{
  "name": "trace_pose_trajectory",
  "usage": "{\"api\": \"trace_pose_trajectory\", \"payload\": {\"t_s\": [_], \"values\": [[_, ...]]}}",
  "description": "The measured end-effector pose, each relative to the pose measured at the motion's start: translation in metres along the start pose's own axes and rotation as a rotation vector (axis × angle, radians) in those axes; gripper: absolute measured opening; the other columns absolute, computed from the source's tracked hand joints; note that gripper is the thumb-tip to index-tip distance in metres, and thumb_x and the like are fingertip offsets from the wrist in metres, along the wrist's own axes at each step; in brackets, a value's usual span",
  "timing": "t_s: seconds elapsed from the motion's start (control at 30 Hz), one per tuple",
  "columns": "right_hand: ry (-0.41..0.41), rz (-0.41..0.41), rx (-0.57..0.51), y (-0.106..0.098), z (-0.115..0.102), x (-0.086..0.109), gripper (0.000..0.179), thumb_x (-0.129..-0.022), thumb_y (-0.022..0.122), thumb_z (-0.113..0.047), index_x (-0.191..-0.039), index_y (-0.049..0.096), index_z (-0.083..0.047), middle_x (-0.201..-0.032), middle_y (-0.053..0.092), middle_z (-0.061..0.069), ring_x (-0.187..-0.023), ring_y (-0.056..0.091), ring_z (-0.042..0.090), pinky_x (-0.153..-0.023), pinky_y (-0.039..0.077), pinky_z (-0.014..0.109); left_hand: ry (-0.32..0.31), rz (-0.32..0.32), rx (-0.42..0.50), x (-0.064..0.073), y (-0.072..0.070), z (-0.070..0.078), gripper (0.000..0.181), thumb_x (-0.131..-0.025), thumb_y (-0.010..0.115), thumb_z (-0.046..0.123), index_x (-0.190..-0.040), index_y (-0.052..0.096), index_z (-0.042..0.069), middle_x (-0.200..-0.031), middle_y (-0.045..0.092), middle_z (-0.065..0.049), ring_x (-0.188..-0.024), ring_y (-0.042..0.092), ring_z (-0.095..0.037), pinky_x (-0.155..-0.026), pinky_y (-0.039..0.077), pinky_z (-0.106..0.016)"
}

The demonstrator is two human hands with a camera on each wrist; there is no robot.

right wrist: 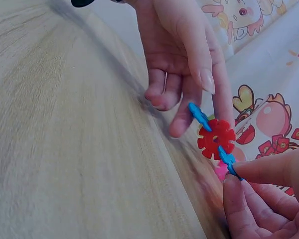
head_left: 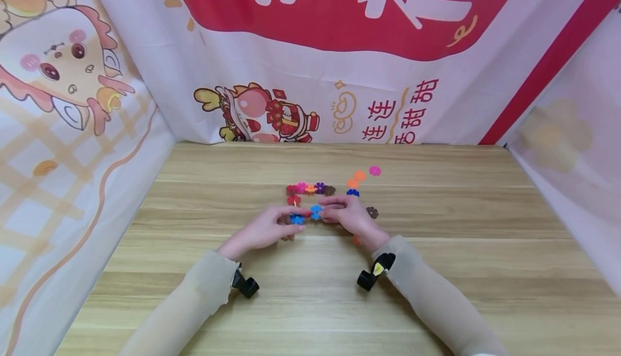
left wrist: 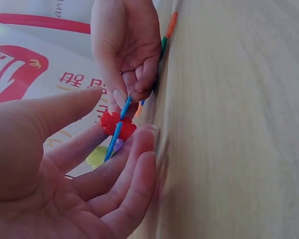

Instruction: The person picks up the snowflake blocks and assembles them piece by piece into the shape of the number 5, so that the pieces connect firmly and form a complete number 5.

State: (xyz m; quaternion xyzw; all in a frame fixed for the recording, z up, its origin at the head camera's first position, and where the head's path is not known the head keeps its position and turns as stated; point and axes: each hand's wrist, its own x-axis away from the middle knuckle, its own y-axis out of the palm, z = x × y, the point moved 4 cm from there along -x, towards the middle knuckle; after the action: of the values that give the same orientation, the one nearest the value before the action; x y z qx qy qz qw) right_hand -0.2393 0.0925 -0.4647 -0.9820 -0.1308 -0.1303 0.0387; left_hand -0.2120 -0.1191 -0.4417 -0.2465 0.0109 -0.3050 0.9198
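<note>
My right hand (head_left: pixel 349 214) pinches a blue notched plastic disc (right wrist: pixel 226 157) between thumb and forefinger. That disc is slotted into a red notched disc (right wrist: pixel 208 145), which has a second blue disc (right wrist: pixel 199 117) on its opposite side. Around that far end is my left hand (head_left: pixel 267 226), thumb and fingers spread apart; whether a finger touches the piece I cannot tell. In the left wrist view the joined discs stand edge-on between both hands, above the wooden table. Just beyond the hands lie more red discs (head_left: pixel 294 200), partly covered by the left fingers in the head view.
Behind the hands runs a row of coloured discs, including pink (head_left: pixel 302 187), purple (head_left: pixel 319 187) and brown (head_left: pixel 330 190). To the right lie orange discs (head_left: pixel 359 175), a pink disc (head_left: pixel 375 171), a dark blue disc (head_left: pixel 352 192) and a brown disc (head_left: pixel 372 212). Printed cloth (head_left: pixel 271 64) surrounds the wooden table (head_left: pixel 310 302).
</note>
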Motion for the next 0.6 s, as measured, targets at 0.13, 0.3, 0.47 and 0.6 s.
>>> {"api": "trace_pose_trajectory", "payload": {"t_s": [0.13, 0.3, 0.47, 0.6], "values": [[-0.029, 0.002, 0.018, -0.002, -0.001, -0.001, 0.03, -0.095, 0.072, -0.002, -0.124, 0.069, 0.003, -0.115, 0.071, 0.016, -0.099, 0.071, 0.025, -0.089, 0.057, 0.037, -0.009, -0.071, -0.001, 0.004, 0.004, 0.003, 0.052, -0.102, 0.065, 0.026, -0.151, 0.051, 0.015, -0.087, 0.072, -0.009, -0.079, 0.067, -0.028, -0.068, 0.055, -0.04], [-0.05, 0.001, 0.04, -0.008, -0.001, 0.0, 0.031, -0.094, 0.073, -0.004, -0.124, 0.069, 0.002, -0.113, 0.073, 0.012, -0.098, 0.072, 0.023, -0.086, 0.058, 0.034, -0.038, -0.156, 0.063, 0.007, 0.01, 0.008, 0.06, -0.102, 0.066, 0.029, -0.154, 0.043, 0.012, -0.097, 0.074, -0.008, -0.084, 0.068, -0.03, -0.073, 0.057, -0.042], [-0.098, -0.025, 0.074, -0.013, -0.004, 0.002, 0.03, -0.095, 0.073, -0.006, -0.122, 0.069, 0.005, -0.11, 0.074, 0.011, -0.095, 0.072, 0.023, -0.087, 0.058, 0.037, 0.017, -0.011, 0.053, -0.001, 0.002, 0.021, 0.043, -0.1, 0.069, 0.022, -0.138, 0.06, 0.005, -0.101, 0.072, -0.008, -0.088, 0.067, -0.028, -0.077, 0.057, -0.039], [-0.169, -0.027, 0.127, -0.015, -0.01, 0.004, 0.024, -0.095, 0.073, -0.007, -0.117, 0.072, 0.004, -0.106, 0.074, 0.011, -0.091, 0.071, 0.021, -0.087, 0.057, 0.039, 0.052, 0.153, -0.018, -0.015, -0.004, 0.033, 0.029, -0.098, 0.07, 0.016, -0.125, 0.068, 0.004, -0.106, 0.07, -0.004, -0.097, 0.065, -0.019, -0.086, 0.055, -0.035]]}}
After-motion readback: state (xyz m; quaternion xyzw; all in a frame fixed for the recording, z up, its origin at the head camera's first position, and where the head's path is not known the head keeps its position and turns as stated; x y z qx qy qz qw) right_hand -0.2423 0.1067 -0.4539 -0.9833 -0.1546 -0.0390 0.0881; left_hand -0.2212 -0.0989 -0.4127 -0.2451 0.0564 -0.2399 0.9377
